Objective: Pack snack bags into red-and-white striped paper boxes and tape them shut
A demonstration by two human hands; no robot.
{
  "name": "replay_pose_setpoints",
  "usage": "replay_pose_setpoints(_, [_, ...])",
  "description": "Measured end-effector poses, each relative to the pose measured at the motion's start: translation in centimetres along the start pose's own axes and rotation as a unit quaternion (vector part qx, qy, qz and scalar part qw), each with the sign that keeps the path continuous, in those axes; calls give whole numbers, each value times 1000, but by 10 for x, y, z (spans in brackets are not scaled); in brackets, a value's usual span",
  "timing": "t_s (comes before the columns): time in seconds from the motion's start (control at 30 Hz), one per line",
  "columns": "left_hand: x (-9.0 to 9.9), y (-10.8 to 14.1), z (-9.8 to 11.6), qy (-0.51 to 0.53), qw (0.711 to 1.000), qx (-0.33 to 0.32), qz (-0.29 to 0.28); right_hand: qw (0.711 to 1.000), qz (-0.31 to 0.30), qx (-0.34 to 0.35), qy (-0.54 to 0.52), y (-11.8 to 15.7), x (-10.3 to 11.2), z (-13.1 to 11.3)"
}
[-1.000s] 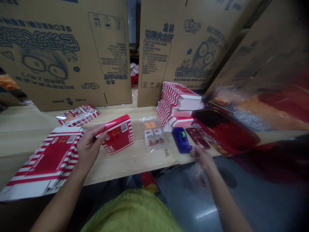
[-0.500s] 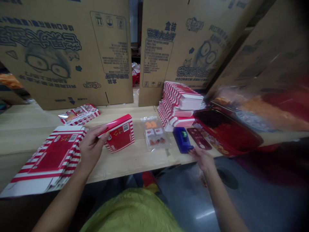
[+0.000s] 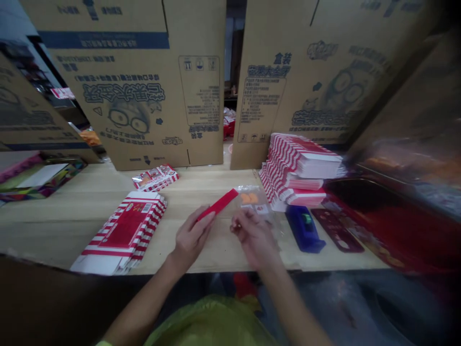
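My left hand (image 3: 192,233) grips a small red box (image 3: 221,204), tilted so that its narrow plain red side faces up. Just right of it, my right hand (image 3: 255,240) has its fingers pinched together near the box; anything between them is too small to make out. Partly behind my right hand lies a clear plastic pack (image 3: 249,197) with orange pieces inside. Farther right stands a blue tape dispenser (image 3: 304,233), which neither hand touches.
Flattened red-striped boxes (image 3: 122,226) are stacked at left, and more striped boxes (image 3: 298,163) at right. A filled striped box (image 3: 155,178) lies behind. Large cartons (image 3: 201,105) wall the back. A dark red card (image 3: 336,229) and red tray (image 3: 389,211) sit at right.
My right hand has left the tape dispenser and come over to the red box. The box in my left hand has turned so its narrow side shows. The view has shifted left.
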State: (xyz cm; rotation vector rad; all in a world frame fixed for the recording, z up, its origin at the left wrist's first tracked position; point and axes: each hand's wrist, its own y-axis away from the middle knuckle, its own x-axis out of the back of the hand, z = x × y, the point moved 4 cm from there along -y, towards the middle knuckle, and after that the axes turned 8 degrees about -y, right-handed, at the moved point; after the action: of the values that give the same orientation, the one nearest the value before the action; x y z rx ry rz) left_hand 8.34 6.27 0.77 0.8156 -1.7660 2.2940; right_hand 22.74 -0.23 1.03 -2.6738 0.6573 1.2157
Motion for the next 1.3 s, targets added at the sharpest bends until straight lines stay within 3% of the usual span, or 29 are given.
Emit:
replay_pose_setpoints(0.2, [0,0,3,-4,999,-45,19,999,30,-24,-17,-14,-7,24])
replay_pose_setpoints(0.33, [0,-1,5,-5,998,-60,30,998,55,-27,-29,-16,-4,30])
replay_pose_setpoints(0.57, [1,1,7,9,995,-102,18,999,47,-23,-2,-19,-3,34])
replay_pose_setpoints(0.83, [18,-4,13,70,996,11,52,998,-21,63,-6,-24,-3,52])
replay_pose_setpoints(0.93, [26,-6,11,91,994,-16,60,999,-3,48,4,-29,11,52])
replay_pose_setpoints(1.03, [30,-3,9,92,987,-128,3,998,14,-40,-38,-35,33,43])
replay_pose_setpoints(1.13, [26,10,3,86,968,-214,-98,990,-32,-134,-22,-38,48,30])
replay_pose_setpoints(1.23, [19,31,-10,95,958,-210,-169,986,-50,-154,50,-37,58,28])
replay_pose_setpoints(1.3, [12,47,-24,111,964,-139,-200,984,-38,-157,71,-36,63,35])
